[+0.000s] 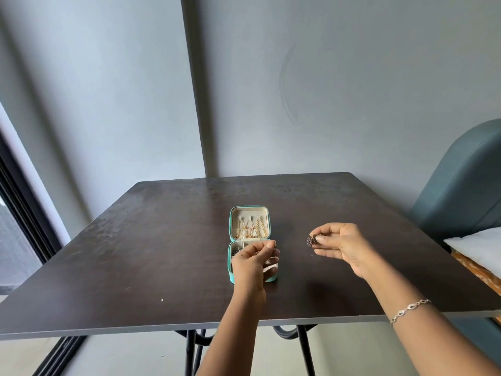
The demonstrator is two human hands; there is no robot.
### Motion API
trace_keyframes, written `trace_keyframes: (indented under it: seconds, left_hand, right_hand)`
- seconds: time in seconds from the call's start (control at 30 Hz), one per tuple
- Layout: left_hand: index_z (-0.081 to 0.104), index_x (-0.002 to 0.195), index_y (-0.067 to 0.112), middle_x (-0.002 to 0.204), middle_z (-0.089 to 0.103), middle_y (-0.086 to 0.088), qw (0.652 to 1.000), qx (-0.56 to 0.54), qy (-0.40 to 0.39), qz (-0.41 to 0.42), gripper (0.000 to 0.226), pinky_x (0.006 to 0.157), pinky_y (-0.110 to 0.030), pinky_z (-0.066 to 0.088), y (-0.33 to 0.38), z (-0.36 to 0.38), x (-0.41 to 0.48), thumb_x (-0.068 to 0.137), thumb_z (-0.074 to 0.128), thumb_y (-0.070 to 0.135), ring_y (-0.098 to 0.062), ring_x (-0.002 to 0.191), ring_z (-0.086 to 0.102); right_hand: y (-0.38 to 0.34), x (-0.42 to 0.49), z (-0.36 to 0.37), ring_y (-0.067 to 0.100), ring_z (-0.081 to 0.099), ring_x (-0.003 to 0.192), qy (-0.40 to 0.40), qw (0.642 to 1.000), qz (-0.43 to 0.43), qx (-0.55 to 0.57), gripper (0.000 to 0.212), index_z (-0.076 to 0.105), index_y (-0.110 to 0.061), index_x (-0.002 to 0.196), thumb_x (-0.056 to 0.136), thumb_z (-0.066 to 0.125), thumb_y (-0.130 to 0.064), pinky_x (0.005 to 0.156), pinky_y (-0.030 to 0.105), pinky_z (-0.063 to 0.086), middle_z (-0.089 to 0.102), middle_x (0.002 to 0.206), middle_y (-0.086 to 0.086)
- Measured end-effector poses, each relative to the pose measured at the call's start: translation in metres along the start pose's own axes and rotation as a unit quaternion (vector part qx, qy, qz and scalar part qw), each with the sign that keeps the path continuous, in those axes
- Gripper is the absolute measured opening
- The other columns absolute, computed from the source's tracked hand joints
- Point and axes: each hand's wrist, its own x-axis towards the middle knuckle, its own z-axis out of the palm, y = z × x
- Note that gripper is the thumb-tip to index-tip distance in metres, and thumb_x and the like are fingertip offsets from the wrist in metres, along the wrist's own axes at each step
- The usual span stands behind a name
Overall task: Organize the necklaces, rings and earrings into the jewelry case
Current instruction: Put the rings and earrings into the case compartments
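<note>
Teal jewelry case (249, 210) open, gold necklaces (250, 229) in lid, left hand (253, 263) pinched over tray, right hand (340, 246) pinching dark earring (311, 241)

Table (173, 240): dark brown top, wood-look, matt with a faint sheen; worn, dull patches toward 10 o'clock; pale edge band along the near side. Legs look like black painted metal.

Jewelry case (232, 223): teal outer skin, smooth, leather-like; lining cream, soft, velvety, matt.

Necklaces (250, 230) in the lid half, 12 o'clock of the left hand (250, 263): gold-toned metal chains, shiny.

Earring (311, 240) pinched in the right hand (340, 246): dark purplish, clustered, slightly glinting; material unclear.

Bracelet (409, 310), right wrist: silver-toned metal links, polished.

Wall (325, 90): painted, matt, smooth.

Chair (461, 180) at 3 o'clock: teal upholstery, smooth, low sheen.
</note>
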Motion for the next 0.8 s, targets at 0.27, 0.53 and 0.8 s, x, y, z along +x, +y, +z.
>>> trace_keyframes:
  seconds: [0.27,0.53,0.8]
  left_hand:
    - [0.069,0.078,0.007,0.062,0.068,-0.001,0.983,0.049,0.076,0.163,0.014,0.045,-0.014,0.043,0.014,-0.045,0.014,0.083,0.061,-0.004,-0.007,0.052,0.057]
    - [0.068,0.077,0.007,0.065,0.064,-0.003,0.970,0.098,0.095,0.199,0.016,0.047,-0.008,0.040,0.009,-0.068,0.022,0.083,0.060,-0.006,0.005,0.048,0.054]
    - [0.067,0.069,0.013,0.052,0.064,0.009,0.972,0.083,0.109,0.189,0.024,0.049,-0.010,0.042,-0.006,-0.085,0.029,0.081,0.062,-0.008,0.003,0.048,0.053]
  right_hand:
    - [-0.003,-0.008,0.037,0.015,0.059,0.068,-0.018,0.997,-0.051,-0.053,0.018,0.066,-0.007,0.075,0.081,0.060,0.008,0.058,0.017,0.055,0.059,0.077,0.013]
    - [0.006,-0.008,0.076,0.017,0.056,0.071,-0.052,0.991,-0.070,-0.096,0.024,0.067,-0.013,0.071,0.078,0.062,0.010,0.063,0.020,0.056,0.057,0.077,0.016]
    - [0.006,-0.001,0.095,0.018,0.049,0.061,-0.052,0.976,-0.117,-0.175,0.033,0.065,-0.020,0.062,0.076,0.064,0.011,0.063,0.031,0.047,0.054,0.060,0.007]
